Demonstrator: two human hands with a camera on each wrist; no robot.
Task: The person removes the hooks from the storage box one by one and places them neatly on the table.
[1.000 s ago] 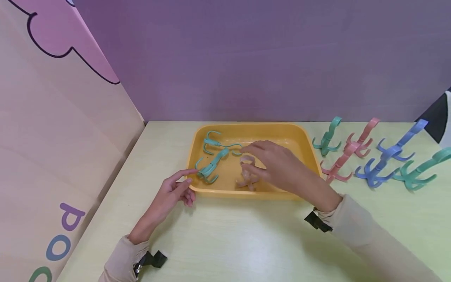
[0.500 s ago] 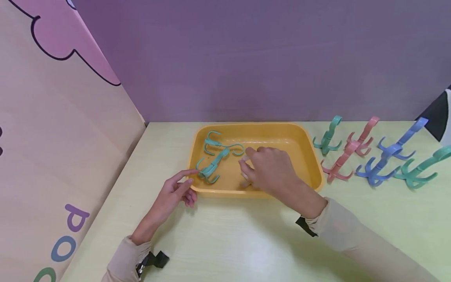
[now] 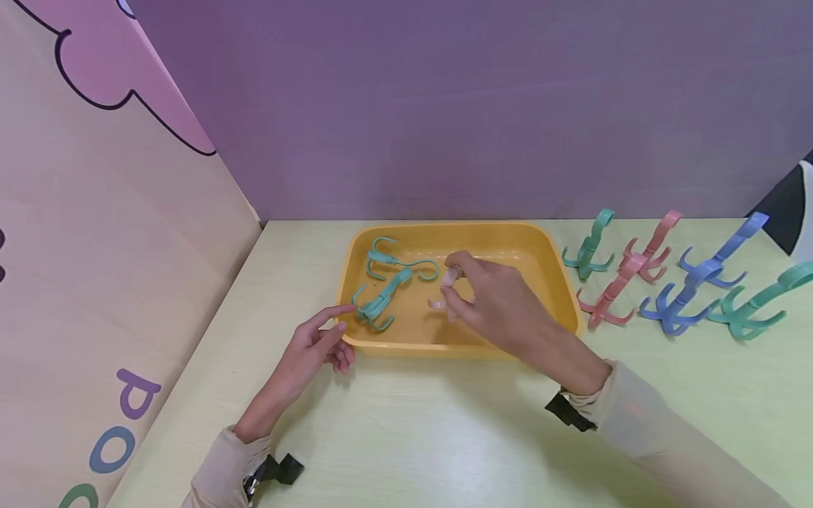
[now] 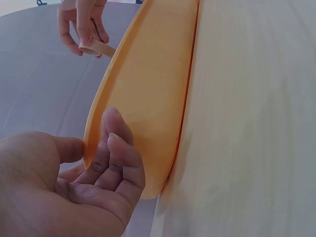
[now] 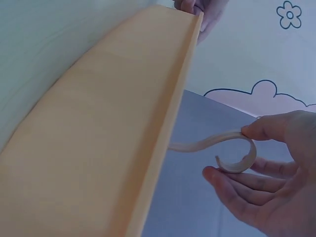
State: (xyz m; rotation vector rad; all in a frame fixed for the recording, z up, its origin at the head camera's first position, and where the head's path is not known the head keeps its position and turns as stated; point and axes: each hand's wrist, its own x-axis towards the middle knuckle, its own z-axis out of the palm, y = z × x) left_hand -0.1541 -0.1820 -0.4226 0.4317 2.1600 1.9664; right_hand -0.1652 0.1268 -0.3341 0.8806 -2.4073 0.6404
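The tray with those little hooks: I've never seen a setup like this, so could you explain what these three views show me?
No robot here: a person's left hand and right hand, both bare, do the work. The widest picture comes from a camera worn on the head, looking down. The other two come from cameras worn on the wrists, each seeing its own hand close up.

The yellow tray sits on a table, with two teal hooks inside. To its right are two green, two pink and two blue hooks.

The left hand touches the tray's rim; the right pinches a pale hook by its curled top.
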